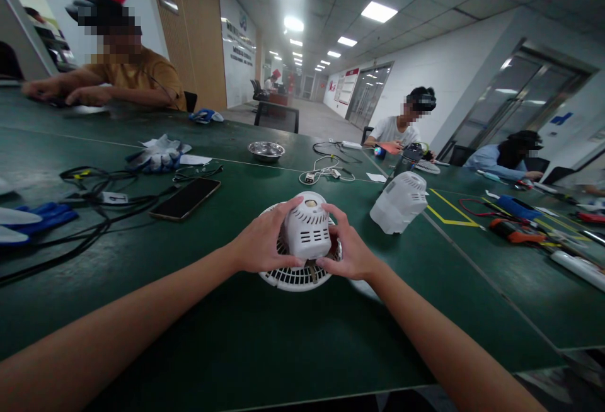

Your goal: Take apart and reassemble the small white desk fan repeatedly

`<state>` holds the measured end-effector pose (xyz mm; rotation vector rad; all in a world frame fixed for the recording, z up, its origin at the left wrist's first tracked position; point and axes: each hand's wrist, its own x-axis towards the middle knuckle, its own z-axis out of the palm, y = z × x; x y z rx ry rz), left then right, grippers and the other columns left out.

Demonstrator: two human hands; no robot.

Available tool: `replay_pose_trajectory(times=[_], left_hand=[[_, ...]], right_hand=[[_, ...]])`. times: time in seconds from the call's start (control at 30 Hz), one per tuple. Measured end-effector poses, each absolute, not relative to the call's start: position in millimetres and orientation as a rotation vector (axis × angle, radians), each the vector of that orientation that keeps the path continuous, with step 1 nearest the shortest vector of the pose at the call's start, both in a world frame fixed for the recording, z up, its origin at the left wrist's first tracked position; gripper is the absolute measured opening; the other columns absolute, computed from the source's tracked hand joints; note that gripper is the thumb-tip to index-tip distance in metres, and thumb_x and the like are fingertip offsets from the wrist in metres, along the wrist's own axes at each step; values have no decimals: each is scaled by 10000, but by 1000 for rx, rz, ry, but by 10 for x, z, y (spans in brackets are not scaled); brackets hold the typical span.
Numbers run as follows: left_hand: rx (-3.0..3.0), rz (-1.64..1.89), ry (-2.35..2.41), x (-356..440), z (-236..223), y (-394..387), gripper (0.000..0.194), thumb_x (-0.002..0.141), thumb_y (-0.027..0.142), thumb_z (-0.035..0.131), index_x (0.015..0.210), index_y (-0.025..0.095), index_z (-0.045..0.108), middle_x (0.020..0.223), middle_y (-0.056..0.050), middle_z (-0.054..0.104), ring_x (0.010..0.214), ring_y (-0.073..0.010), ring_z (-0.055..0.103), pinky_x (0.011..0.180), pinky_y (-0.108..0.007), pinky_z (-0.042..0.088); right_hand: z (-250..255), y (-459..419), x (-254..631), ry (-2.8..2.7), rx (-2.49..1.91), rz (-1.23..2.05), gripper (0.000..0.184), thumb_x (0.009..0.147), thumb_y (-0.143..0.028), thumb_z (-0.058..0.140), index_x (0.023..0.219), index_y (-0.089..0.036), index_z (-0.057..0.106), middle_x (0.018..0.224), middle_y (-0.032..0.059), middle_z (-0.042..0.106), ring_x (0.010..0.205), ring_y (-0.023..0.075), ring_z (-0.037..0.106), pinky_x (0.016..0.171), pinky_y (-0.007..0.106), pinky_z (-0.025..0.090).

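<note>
Between my two hands is a white fan motor housing (309, 232) with vent slots and a round hole on top. My left hand (265, 235) grips its left side, thumb near the lower edge and fingers toward the top. On the other side my right hand (347, 248) is curled round it in the same way. Beneath the housing lies a round white fan grille (293, 281), flat on the green table (265, 343). The housing covers the grille's middle. To the right stands a larger white plastic casing (401, 204) with slots, touched by neither hand.
A phone (186, 199), black cables (89, 235) and gloves (158, 152) lie to the left. A metal bowl (266, 150) and a white cable (326, 172) are beyond the grille. Tools, including an orange meter (515, 231), lie at right. Several people sit around the table.
</note>
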<state>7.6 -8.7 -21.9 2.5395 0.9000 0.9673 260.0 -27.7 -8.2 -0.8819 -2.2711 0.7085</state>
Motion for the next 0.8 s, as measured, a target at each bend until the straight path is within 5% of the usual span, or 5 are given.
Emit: replay_pose_trajectory(times=[0.23, 0.43, 0.6, 0.8], left_hand=[[2548, 1005, 1008, 62, -270, -24, 973, 782, 592, 686, 1537, 304, 145, 1402, -128, 478, 1197, -352, 528, 995, -543, 442], [2485, 1007, 1050, -26, -214, -2, 695, 934, 474, 510, 1539, 295, 218, 1426, -95, 521, 1263, -316, 509, 1074, -541, 360], [2168, 1082, 1447, -113, -436, 276, 574, 971, 525, 385, 1449, 209, 404, 1378, -131, 547, 1268, -316, 508, 1041, -530, 392], [1863, 964, 1338, -238, -539, 390, 568, 960, 594, 354, 1350, 202, 483, 1094, -100, 691, 924, -277, 682, 786, -407, 512]], right_hand=[[-131, -221, 2564, -2181, -1028, 280, 1024, 697, -528, 777, 1507, -284, 200, 1398, 147, 492, 1109, 353, 600, 931, 561, 506], [-170, -57, 2733, -2063, -1024, 320, 836, 795, -340, 623, 1517, -269, 209, 1240, 106, 599, 1054, 301, 604, 926, 539, 509], [-219, 0, 2778, -2061, -1152, 448, 921, 780, -372, 707, 1529, -259, 183, 1264, 123, 602, 1083, 304, 618, 931, 546, 510], [-245, -48, 2715, -1942, -1189, 541, 1002, 652, -399, 844, 1487, -289, 300, 1234, 91, 625, 1087, 320, 624, 959, 564, 495]])
